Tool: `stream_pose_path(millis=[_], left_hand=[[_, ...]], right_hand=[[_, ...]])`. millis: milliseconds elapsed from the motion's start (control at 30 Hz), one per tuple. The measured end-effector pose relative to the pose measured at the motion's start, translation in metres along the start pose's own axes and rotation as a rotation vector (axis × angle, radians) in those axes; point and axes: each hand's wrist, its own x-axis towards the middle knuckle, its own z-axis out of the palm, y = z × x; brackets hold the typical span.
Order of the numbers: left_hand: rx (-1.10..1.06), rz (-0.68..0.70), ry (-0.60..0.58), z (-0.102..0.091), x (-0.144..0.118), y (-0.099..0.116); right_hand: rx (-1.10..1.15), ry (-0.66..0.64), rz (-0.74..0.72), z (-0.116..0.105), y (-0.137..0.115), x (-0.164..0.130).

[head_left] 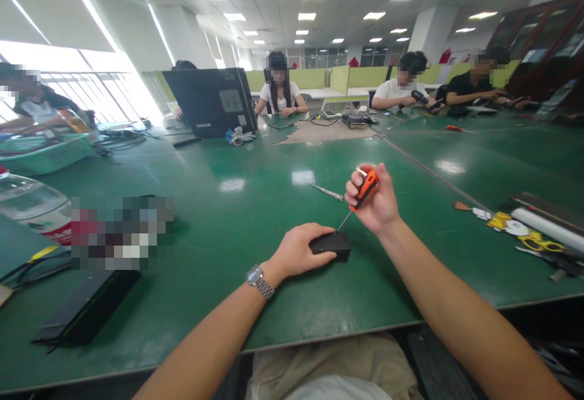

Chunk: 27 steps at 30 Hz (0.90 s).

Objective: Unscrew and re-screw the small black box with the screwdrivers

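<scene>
A small black box [335,244] rests on the green table near its front edge. My left hand [298,251], with a metal watch [259,279] at its wrist, grips the box from the left between thumb and fingers. Wrapped round the orange and black handle of a screwdriver [366,188] is my right hand [381,205], above and to the right of the box. The thin shaft slants down to the left, and its tip meets the top of the box near its far edge. Beyond the box lies a slim, clear-handled tool [326,191].
A large bottle [31,205] and a long black case [86,306] occupy the left. Scissors [541,242] and other tools lie at right. Farther back are a green basket [50,154], a black monitor [212,102], gloves [239,137] and several seated people.
</scene>
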Motion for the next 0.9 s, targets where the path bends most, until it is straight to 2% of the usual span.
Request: stream_pose_path(millis=[300,400,533,633,900], left_hand=[[0.013,0.010,0.003,0.000,0.001,0.000],[0.015,0.002,0.005,0.000,0.001,0.000],[0.028,-0.052,0.025,0.000,0.002,-0.001],[0.051,-0.090,0.046,0.001,0.002,-0.002],[0.090,-0.104,0.066,0.006,0.007,-0.001]], right_hand=[[-0.058,-0.162,-0.019,0.011,-0.003,-0.002],[-0.151,-0.253,0.065,0.017,-0.003,0.009],[-0.244,-0.385,0.249,0.021,-0.003,0.032],[-0.219,-0.384,0.327,0.021,-0.001,0.040],[-0.229,-0.372,0.334,0.020,-0.008,0.037]])
